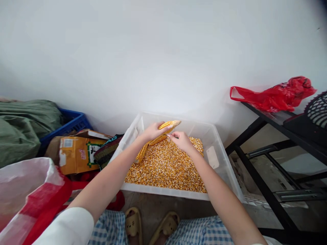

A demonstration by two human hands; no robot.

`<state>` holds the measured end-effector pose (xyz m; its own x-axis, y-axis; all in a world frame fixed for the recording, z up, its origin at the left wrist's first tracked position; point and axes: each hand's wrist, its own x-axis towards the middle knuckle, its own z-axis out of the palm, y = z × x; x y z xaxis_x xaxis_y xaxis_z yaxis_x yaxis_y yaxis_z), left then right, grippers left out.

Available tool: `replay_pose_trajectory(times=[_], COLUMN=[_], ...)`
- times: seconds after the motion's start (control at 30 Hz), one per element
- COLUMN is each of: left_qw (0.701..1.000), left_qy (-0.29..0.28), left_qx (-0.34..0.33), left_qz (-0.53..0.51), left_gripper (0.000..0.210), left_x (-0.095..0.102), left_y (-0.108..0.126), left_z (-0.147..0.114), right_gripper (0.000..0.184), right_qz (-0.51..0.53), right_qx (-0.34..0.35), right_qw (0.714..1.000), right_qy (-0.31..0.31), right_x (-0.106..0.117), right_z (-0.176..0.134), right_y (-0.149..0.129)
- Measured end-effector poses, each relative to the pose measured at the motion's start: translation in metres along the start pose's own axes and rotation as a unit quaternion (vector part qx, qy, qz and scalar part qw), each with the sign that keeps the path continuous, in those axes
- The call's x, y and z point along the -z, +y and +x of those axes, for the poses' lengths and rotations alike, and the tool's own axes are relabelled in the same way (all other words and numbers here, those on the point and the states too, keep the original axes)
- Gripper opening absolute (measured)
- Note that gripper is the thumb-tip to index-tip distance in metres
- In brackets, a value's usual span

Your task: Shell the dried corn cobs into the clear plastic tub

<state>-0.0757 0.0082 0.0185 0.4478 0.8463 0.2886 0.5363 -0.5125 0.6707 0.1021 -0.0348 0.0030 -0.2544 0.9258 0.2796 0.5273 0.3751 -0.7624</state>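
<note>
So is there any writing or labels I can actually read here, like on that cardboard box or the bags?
Nothing reads clearly.
Cardboard box: a white sticker and a green and red printed design, too blurred to read.
Dark mesh bag beside it: teal letters at the top edge, possibly "AG", cut off and unsure.
Red plastic bag, clear bin and the corn cob in the hands: no text visible.

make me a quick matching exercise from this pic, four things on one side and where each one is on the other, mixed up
Things:
1. corn cob
2. loose kernels
3. red plastic bag
4. cardboard box

Places:
a. on the black rack at the right
b. left of the clear tub
c. held in the left hand, right hand at it
d. heaped inside the clear tub

Pairs: 1-c, 2-d, 3-a, 4-b
</note>
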Motion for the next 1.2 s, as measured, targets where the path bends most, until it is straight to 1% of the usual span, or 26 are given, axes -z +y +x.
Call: replay_pose_trajectory(times=[0.1,0.2,0.27,0.33,0.4,0.47,0.57,0.63,0.83,0.97,1.03,1.2], left_qw=[0.997,0.987,0.987,0.995,0.999,0.990,0.968,0.959,0.936,0.921,0.925,0.953], left_qy=[0.005,-0.013,-0.013,0.007,0.040,0.069,0.074,0.067,0.030,0.011,0.011,0.031], left_qx=[-0.022,-0.065,-0.072,-0.042,0.006,0.055,0.111,0.128,0.147,0.168,0.165,0.132], left_qz=[0.080,0.145,0.146,0.094,-0.005,-0.111,-0.213,-0.246,-0.319,-0.350,-0.342,-0.270], left_gripper=[0.046,0.046,0.047,0.049,0.053,0.057,0.062,0.063,0.062,0.062,0.062,0.062], left_x=[0.001,-0.005,-0.010,-0.013,-0.012,-0.007,0.001,0.004,-0.001,-0.004,-0.003,-0.002], left_y=[0.003,0.010,0.014,0.015,0.012,0.008,0.004,0.004,0.012,0.015,0.015,0.013], left_z=[-0.001,-0.001,0.000,0.001,0.003,0.004,0.006,0.006,0.004,0.003,0.003,0.003], right_gripper=[0.033,0.029,0.026,0.027,0.030,0.034,0.039,0.039,0.035,0.034,0.034,0.033], right_qz=[-0.017,-0.033,-0.045,-0.053,-0.048,-0.027,-0.005,-0.012,-0.056,-0.068,-0.070,-0.072], right_qx=[0.007,0.051,0.069,0.063,0.050,0.033,0.018,0.022,0.050,0.051,0.052,0.038], right_qw=[0.999,0.994,0.988,0.986,0.990,0.997,0.998,0.995,0.989,0.988,0.988,0.988], right_qy=[-0.027,-0.092,-0.128,-0.143,-0.124,-0.062,0.052,0.092,0.128,0.131,0.130,0.130], right_x=[-0.007,-0.025,-0.034,-0.034,-0.024,-0.010,0.005,0.008,0.005,0.006,0.007,0.005], right_z=[-0.001,-0.005,-0.008,-0.009,-0.009,-0.007,-0.003,-0.002,-0.004,-0.004,-0.003,-0.003], right_y=[0.000,-0.002,-0.006,-0.009,-0.012,-0.014,-0.015,-0.015,-0.017,-0.016,-0.016,-0.015])
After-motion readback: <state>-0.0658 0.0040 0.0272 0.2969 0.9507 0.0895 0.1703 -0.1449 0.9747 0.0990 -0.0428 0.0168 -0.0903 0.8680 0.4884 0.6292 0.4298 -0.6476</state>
